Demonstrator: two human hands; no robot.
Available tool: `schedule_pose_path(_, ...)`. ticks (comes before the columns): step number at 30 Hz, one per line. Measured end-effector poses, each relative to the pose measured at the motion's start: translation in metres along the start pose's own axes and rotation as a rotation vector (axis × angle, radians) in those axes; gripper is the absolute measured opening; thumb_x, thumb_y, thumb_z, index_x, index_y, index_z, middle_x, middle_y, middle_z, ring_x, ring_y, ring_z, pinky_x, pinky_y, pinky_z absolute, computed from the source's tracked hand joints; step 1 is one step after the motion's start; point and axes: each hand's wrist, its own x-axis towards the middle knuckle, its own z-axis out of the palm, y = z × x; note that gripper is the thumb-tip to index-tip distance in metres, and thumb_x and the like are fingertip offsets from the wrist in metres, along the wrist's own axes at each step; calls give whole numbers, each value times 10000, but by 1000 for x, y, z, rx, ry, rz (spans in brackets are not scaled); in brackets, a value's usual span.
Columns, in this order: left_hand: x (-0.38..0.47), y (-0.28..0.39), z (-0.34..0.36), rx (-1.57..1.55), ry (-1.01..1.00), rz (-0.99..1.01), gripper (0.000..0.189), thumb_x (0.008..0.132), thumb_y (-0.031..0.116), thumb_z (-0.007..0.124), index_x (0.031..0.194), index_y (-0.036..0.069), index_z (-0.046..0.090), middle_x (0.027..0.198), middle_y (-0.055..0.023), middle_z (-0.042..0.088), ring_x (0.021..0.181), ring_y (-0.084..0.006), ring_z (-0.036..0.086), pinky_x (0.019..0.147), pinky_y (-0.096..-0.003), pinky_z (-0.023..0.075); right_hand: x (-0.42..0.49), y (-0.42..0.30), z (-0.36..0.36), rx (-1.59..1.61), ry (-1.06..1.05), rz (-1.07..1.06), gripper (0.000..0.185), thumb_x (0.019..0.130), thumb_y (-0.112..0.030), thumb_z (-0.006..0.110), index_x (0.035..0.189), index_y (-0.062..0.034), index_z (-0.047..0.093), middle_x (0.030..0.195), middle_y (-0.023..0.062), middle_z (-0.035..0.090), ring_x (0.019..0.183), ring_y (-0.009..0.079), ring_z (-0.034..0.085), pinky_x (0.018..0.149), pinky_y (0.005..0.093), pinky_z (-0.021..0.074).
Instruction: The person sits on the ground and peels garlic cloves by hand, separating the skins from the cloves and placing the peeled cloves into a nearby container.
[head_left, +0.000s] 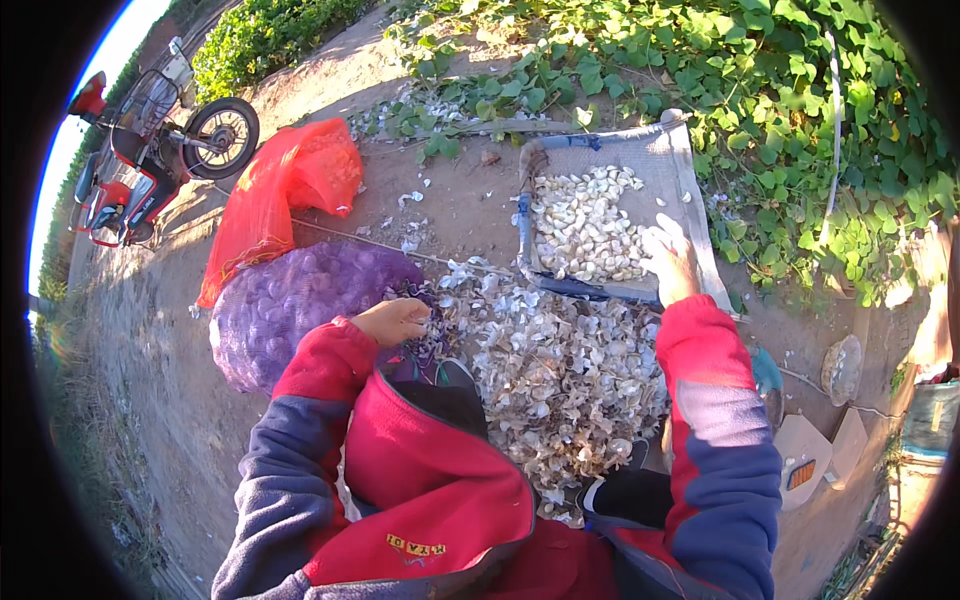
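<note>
My right hand (670, 256) is over the right part of a mesh screen tray (645, 154) with a padded, tape-wrapped rim, at the edge of a pile of garlic cloves (585, 225). Its fingers point up and left; whether a clove is between them I cannot tell. My left hand (395, 321) is half curled beside a purple mesh sack (292, 300) full of garlic, near the sack's opening; nothing plainly shows in it. Between my legs and the tray spreads a heap of dry garlic skins (562, 375).
A red mesh bag (255, 202) lies behind the purple sack. An electric scooter (142, 165) stands at the far left. Leafy vines (750, 90) border the tray at the back and right. A cardboard piece (804, 457) with an orange-and-dark object on it lies at the right, near a shallow basket (841, 369).
</note>
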Motion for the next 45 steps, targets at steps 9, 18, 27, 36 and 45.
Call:
schedule_pose_path(9,46,-208,131,244,373,-503,435,789,216,684,1109,-39,537,1129,-297,547,1070,-467,539,927,-490,467,-173,-8,-40,-309,-458,395,349,932,-78,558,1255,47,522,1156,173,606,934,204,677,696,266,551)
schedule_pose_path(18,118,-219,54,351,494,-496,495,796,115,672,1203,0,416,1150,-263,520,1038,-435,586,864,-481,511,-189,-6,-39,-326,-402,484,318,932,-68,538,1234,31,542,1108,155,627,910,195,681,707,268,544)
schedule_pose_path(27,122,-199,69,487,350,-682,635,778,241,725,1320,99,425,1184,-258,553,1008,-399,636,823,-476,535,-179,-7,-34,-417,-394,416,312,925,-30,527,1231,28,539,1082,138,625,890,186,679,709,266,528)
schedule_pose_path(36,57,-149,71,248,445,-539,537,783,342,713,1093,-31,485,916,-287,668,873,-455,651,772,-514,515,-188,-19,-37,-494,-443,237,314,888,-20,575,1196,44,559,1017,133,649,858,192,660,762,301,522)
schedule_pose_path(45,11,-124,74,-1343,261,-292,280,902,276,590,1052,44,631,818,-78,655,607,-158,611,493,-268,459,-212,-30,-56,-442,-445,124,318,871,-9,594,1185,35,582,994,132,656,925,194,636,779,308,517)
